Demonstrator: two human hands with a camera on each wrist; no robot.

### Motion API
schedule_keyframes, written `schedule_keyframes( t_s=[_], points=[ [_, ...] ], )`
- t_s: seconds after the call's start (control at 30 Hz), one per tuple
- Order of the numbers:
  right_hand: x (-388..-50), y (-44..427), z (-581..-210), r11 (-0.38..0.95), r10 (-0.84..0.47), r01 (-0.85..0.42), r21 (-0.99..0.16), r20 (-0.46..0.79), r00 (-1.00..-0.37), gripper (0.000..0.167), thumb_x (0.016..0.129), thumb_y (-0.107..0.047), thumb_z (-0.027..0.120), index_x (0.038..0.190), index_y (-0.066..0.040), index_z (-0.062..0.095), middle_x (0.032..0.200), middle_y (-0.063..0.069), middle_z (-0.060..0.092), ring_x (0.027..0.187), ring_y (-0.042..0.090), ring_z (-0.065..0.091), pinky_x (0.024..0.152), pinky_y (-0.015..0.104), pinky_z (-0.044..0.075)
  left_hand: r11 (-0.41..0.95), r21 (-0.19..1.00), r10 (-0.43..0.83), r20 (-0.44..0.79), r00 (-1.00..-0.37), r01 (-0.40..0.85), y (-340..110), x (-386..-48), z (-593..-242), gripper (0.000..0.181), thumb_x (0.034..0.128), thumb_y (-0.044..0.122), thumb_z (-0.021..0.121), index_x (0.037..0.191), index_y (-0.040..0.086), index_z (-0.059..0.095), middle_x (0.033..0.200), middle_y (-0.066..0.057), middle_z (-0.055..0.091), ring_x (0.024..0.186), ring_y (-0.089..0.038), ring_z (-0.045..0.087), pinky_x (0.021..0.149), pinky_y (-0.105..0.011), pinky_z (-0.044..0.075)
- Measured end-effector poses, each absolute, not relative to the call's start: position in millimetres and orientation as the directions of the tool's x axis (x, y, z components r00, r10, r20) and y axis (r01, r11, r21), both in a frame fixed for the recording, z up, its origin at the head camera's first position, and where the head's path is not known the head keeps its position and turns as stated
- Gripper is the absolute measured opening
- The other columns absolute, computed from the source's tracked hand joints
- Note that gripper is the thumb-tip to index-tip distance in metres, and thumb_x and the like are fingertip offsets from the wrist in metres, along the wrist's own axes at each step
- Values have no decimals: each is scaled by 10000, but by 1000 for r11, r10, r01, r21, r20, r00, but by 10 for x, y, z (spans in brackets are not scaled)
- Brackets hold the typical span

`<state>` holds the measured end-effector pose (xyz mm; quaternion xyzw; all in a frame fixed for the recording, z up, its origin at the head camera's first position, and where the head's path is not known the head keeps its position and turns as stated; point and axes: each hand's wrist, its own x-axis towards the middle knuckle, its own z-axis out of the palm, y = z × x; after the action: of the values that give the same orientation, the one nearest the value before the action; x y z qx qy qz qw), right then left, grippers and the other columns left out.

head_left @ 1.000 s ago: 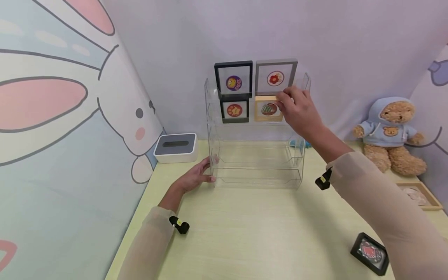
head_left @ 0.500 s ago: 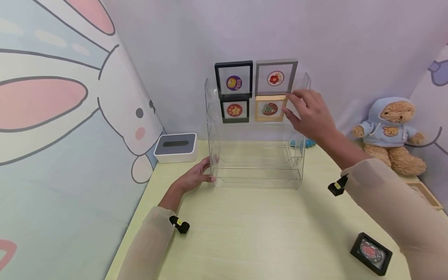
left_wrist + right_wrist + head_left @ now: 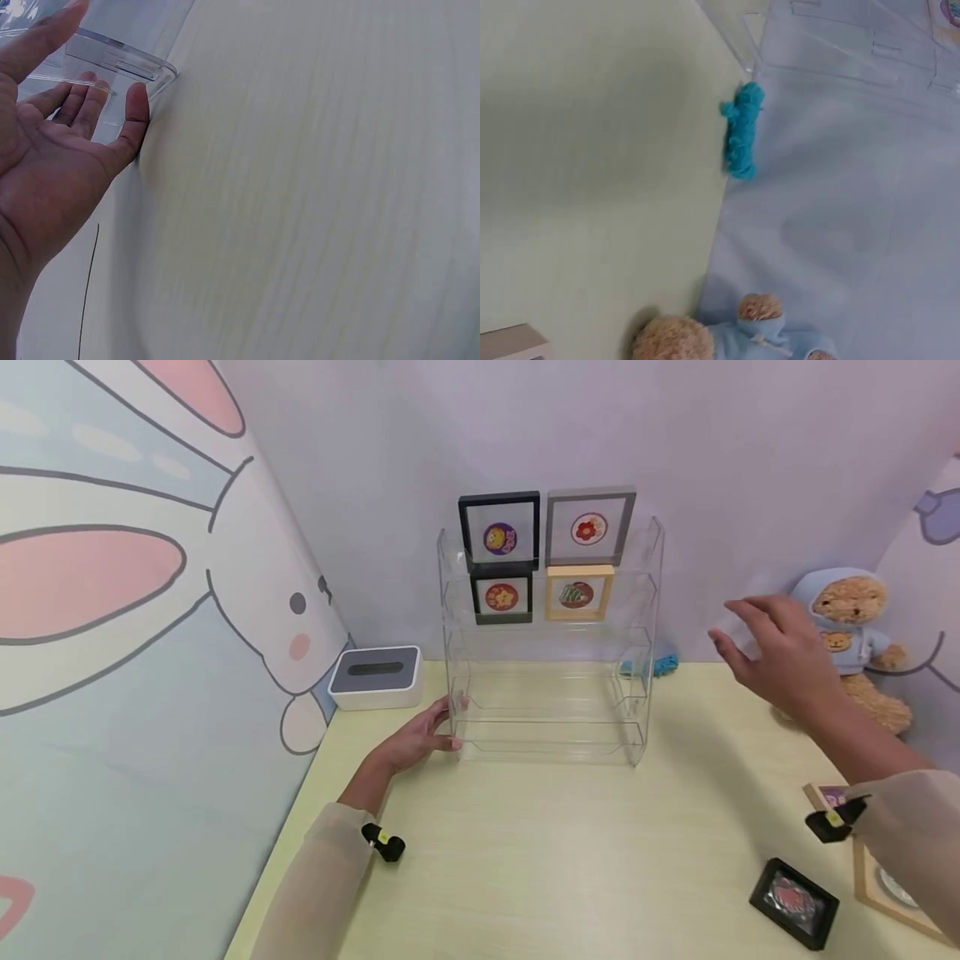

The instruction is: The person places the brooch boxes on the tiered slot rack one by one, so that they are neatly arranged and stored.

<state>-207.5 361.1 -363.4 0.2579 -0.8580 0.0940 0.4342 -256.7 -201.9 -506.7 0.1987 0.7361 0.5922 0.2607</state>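
Steadying the clear rack [image 3: 551, 737], the left hand [image 3: 408, 745] grips its lower side, thumb in front, fingers behind; the right hand [image 3: 783, 652] hangs in the air well off the rack, thumb and fingers apart, holding nothing. Progress, as I judge it: partway. Four frames stand in the rack, up between the two hands: large black frame [image 3: 500, 531] and grey frame [image 3: 589, 528] on top, small black frame [image 3: 502, 597] and pale wood frame [image 3: 578, 594] one tier down. Probably left to place: the loose black frame [image 3: 793, 903] lying below the right hand, plus a purple-print frame [image 3: 830, 795] and a larger wooden frame [image 3: 888, 893], both partly hidden by the right sleeve [image 3: 911, 827]. Surface: pale wood-grain tabletop [image 3: 540, 852] under both hands. Room: tissue box [image 3: 377, 681] beyond the left hand, rabbit mural [image 3: 270, 618] on its side wall; teddy bear [image 3: 862, 639] behind the right hand, blue bundle [image 3: 742, 131] between it and the rack; plain pale back wall [image 3: 375, 485].
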Motion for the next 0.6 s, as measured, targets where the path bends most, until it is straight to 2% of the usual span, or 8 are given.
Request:
schedule_keyframes(
  t_s=[0.17, 0.3, 0.37, 0.5, 0.57, 0.6],
  points=[
    [-1896, 3950, -3854, 841, -359, -540, 40, 787, -502, 820, 1128, -644, 469, 1212, 128, 735, 1001, 324, 687, 854, 495, 611, 746, 534, 441, 207, 978, 603, -145, -784, -21, -2012, -2561, -5072, 973, 995, 25, 779, 1772, 181, 214, 1845, -80, 258, 1733, -336, 140, 1384, -651, 98],
    [-1731, 4221, -4049, 847, -379, -529, 53, 757, -532, 873, 1127, -690, 415, 1171, 121, 733, 968, 291, 681, 838, 453, 614, 757, 468, 397, 207, 978, 601, -147, -786, -25, -2002, -2552, -5076, 969, 991, 23, 784, 1768, 178, 226, 1843, -77, 262, 1734, -327, 138, 1388, -639, 102],
    [-1629, 4349, -4131, 863, -368, -504, 33, 725, -583, 909, 1121, -722, 375, 1160, 115, 729, 995, 292, 686, 873, 460, 625, 772, 468, 405, 208, 978, 600, -150, -786, -28, -2002, -2550, -5077, 966, 988, 28, 791, 1765, 179, 237, 1842, -75, 263, 1735, -323, 138, 1389, -633, 105],
    [-1403, 4586, -4249, 919, -300, -392, -30, 591, -749, 698, 1143, -581, 505, 1204, 77, 730, 1096, 300, 689, 866, 449, 636, 646, 499, 474, 210, 977, 603, -153, -783, -29, -2016, -2562, -5085, 970, 983, 54, 809, 1761, 192, 247, 1842, -66, 261, 1735, -318, 140, 1391, -624, 110],
    [-1317, 4677, -4301, 937, -273, -348, -39, 543, -794, 624, 1142, -520, 552, 1193, 74, 735, 1089, 285, 686, 830, 417, 628, 568, 470, 470, 206, 978, 607, -151, -780, -29, -2021, -2572, -5081, 975, 981, 66, 817, 1761, 195, 247, 1843, -64, 258, 1735, -317, 137, 1392, -621, 111],
    [-1284, 4721, -4330, 936, -276, -350, -36, 539, -796, 601, 1140, -497, 571, 1176, 79, 741, 1064, 278, 689, 806, 406, 618, 552, 465, 468, 205, 978, 609, -149, -779, -27, -2024, -2576, -5079, 982, 979, 69, 820, 1763, 194, 241, 1845, -65, 254, 1736, -319, 134, 1392, -622, 108]
  ],
)
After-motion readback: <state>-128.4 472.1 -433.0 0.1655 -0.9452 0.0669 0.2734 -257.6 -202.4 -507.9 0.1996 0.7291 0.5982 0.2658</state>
